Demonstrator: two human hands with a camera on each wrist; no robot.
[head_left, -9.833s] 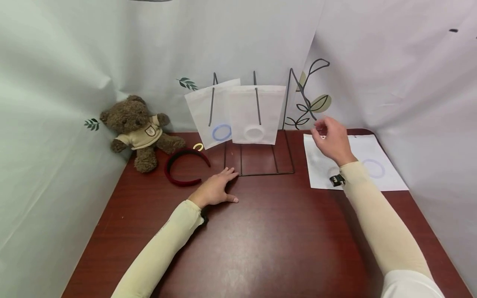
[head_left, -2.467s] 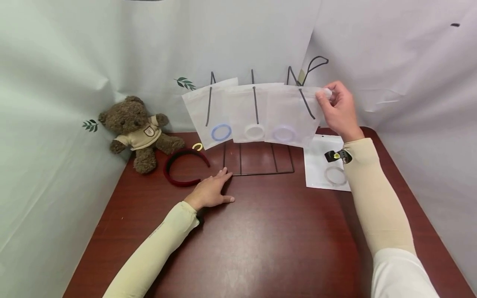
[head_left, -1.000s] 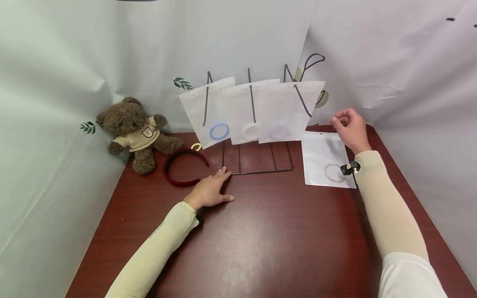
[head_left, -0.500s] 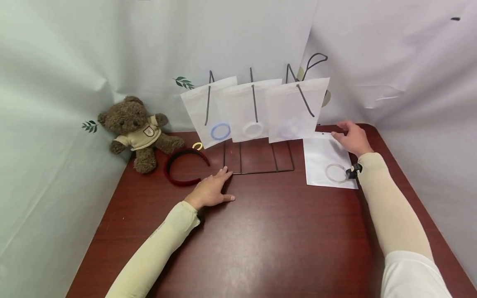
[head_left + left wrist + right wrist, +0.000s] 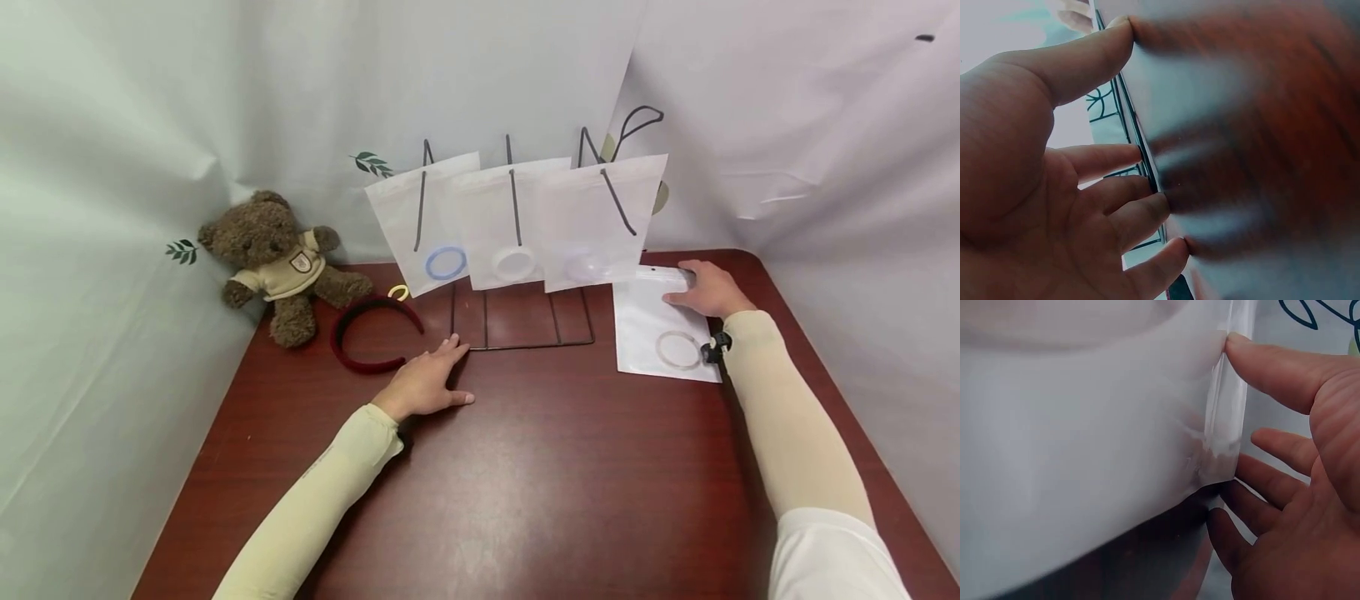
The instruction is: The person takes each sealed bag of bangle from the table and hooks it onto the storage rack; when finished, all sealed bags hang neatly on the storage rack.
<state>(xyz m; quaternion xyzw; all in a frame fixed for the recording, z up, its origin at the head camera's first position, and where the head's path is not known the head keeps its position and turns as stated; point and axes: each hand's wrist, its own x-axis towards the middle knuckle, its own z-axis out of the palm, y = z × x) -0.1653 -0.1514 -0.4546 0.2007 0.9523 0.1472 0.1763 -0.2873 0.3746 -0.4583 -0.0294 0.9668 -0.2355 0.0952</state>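
Observation:
My left hand [image 5: 424, 384] rests on the table, fingers spread, its fingertips at the front bar of a black wire rack [image 5: 525, 347]. In the left wrist view, the left hand [image 5: 1054, 169] has its thumb held apart from the fingers. My right hand [image 5: 711, 288] touches the top right of a white zip-lock bag [image 5: 641, 325] lying flat, with a pale ring [image 5: 678, 350] in it. In the right wrist view, the thumb of the right hand [image 5: 1297, 469] presses the zip strip of the bag [image 5: 1085, 444]; the other fingers are at its corner, some tips hidden.
Three white bags hang on the rack's hooks: a left bag [image 5: 401, 208] with a blue ring, a middle bag [image 5: 487, 208] and a right bag [image 5: 592, 208]. A teddy bear [image 5: 273, 262], a dark red headband [image 5: 341, 350] and a small yellow ring [image 5: 400, 292] stand left.
Earlier, two bags hung and two lay flat. My right hand put a third bag on the right hook, let it go, then came down to the remaining flat bag. Left hand stayed nearly still.

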